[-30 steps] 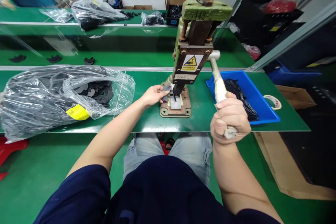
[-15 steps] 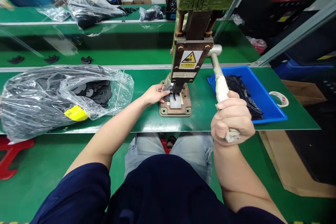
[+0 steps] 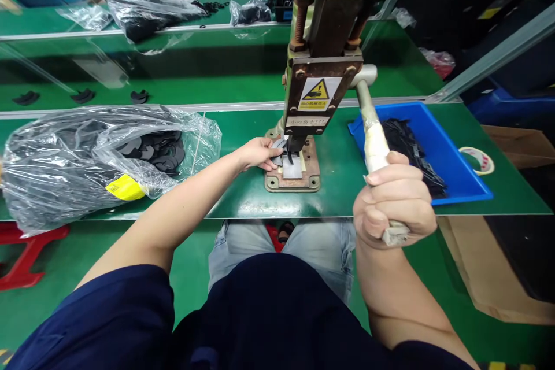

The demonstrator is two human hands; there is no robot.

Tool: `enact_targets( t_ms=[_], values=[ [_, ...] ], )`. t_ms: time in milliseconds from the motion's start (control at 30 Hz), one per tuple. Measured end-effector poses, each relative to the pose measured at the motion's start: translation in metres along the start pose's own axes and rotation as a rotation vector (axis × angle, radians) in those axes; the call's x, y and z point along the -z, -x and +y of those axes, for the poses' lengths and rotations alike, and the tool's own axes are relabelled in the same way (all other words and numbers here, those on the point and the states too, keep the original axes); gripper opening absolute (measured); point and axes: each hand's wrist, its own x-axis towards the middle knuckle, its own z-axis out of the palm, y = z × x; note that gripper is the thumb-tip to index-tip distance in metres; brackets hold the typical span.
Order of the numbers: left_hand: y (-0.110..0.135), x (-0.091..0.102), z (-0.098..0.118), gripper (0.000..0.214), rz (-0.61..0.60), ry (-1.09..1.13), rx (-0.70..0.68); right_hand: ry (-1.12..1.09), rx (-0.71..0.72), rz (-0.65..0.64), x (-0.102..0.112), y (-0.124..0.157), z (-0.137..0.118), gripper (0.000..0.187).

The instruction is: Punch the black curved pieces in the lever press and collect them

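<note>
A green hand press [image 3: 323, 63] stands on the green bench, its base plate [image 3: 293, 176] near the front edge. My left hand [image 3: 256, 153] pinches a small dark flat part [image 3: 278, 152] and holds it under the press's punch. My right hand [image 3: 396, 199] is wrapped in a fist round the taped end of the press lever [image 3: 373, 136], which slopes down toward me.
A large clear plastic bag [image 3: 99, 156] of dark parts with a yellow label lies left of the press. A blue tray [image 3: 455, 167] with dark parts sits to the right, a tape roll [image 3: 477, 160] beside it. More bags and parts lie on the benches behind.
The view has shifted closer and slightly down. My right hand has drawn the lever a little lower toward me. My left hand stays at the punch with the part.
</note>
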Motion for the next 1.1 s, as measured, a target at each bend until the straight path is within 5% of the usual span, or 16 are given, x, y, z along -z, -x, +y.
enact_targets(
  t_ms=[200,333,500,633,700,833,1100],
  values=[
    [0.004,-0.002,0.008,0.034,0.017,0.005,0.143,-0.034,0.038,0.032,-0.007,-0.005,-0.001,0.036],
    [0.010,-0.007,0.007,0.033,0.016,0.034,0.095,-0.135,0.107,0.120,-0.020,-0.061,-0.004,0.022],
    [0.035,-0.010,-0.003,0.036,0.036,0.117,-0.061,-0.164,0.030,-0.023,-0.017,-0.128,0.006,0.068],
    [0.077,-0.004,-0.010,0.047,0.026,0.158,-0.161,-0.077,-0.200,0.044,-0.016,-0.076,0.025,0.048],
    [0.099,-0.002,-0.012,0.052,-0.013,0.164,-0.198,-0.067,-0.373,-0.117,-0.023,-0.026,0.028,0.032],
    [0.129,-0.012,-0.010,0.058,-0.092,0.154,-0.234,-0.138,-0.563,-0.444,-0.044,0.051,0.015,0.033],
    [0.150,-0.042,-0.007,0.062,-0.165,0.149,-0.236,-0.132,-0.594,-0.444,-0.059,0.076,-0.004,0.024]
  ],
)
